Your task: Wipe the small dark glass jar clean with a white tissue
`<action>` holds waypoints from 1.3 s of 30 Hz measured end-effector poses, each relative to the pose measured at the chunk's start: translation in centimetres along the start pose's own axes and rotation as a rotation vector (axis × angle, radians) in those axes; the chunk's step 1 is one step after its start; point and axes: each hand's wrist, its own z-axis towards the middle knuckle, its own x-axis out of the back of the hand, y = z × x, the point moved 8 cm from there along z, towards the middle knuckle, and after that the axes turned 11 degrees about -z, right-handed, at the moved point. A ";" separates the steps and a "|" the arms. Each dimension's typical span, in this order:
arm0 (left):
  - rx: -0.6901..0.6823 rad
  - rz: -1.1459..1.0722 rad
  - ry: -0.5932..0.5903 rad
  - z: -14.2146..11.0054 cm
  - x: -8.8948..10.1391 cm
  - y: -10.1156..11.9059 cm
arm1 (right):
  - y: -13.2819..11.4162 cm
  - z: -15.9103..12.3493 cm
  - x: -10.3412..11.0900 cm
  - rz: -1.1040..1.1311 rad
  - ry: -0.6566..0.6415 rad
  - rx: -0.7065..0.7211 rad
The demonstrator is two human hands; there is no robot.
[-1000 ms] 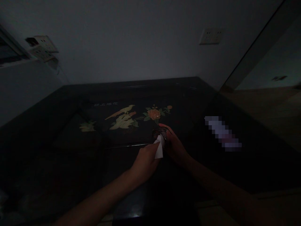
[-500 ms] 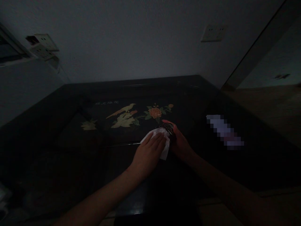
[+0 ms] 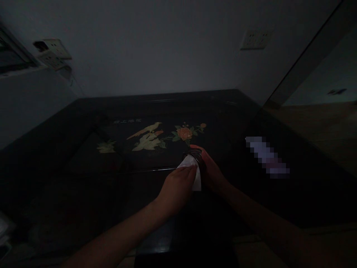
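Observation:
My left hand (image 3: 178,185) is closed on a white tissue (image 3: 197,181), with its fingers bunched together. The tissue presses against a dark, shiny, rounded object (image 3: 195,152), and its lower corner hangs free. From the other side, my right hand (image 3: 210,167) wraps round this object and holds it up, tilted toward the left hand. Poor light and my fingers hide much of it, so I cannot tell its exact kind. Both hands are above the near part of a dark, glossy table (image 3: 139,190).
Inlaid bird and flower pictures (image 3: 147,137) decorate the tabletop. A blurred, pale long item (image 3: 266,154) lies on the right. Wall sockets (image 3: 256,39) are on the wall behind, with another socket group (image 3: 55,52) at the left corner. Something white (image 3: 4,227) shows at the left edge.
My left hand has drawn in its fingers, from lying flat over the tissue to bunching it. The dark object has turned slightly in my right hand, with more of its rim showing.

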 end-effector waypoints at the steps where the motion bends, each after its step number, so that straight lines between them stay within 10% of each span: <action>1: 0.054 -0.070 -0.004 0.0 0.2 -0.3 | 0.1 0.0 0.0 -0.008 0.003 -0.002; 10: 0.341 -0.825 0.165 -0.6 0.9 -1.5 | -0.5 -0.2 -0.1 -0.043 -0.016 0.078; 26: -0.096 0.191 0.025 0.0 -0.3 0.0 | -0.2 0.3 0.6 -0.013 0.045 0.026; 39: -0.095 0.174 0.064 -0.1 0.0 0.2 | 0.1 0.1 0.4 -0.033 0.029 0.040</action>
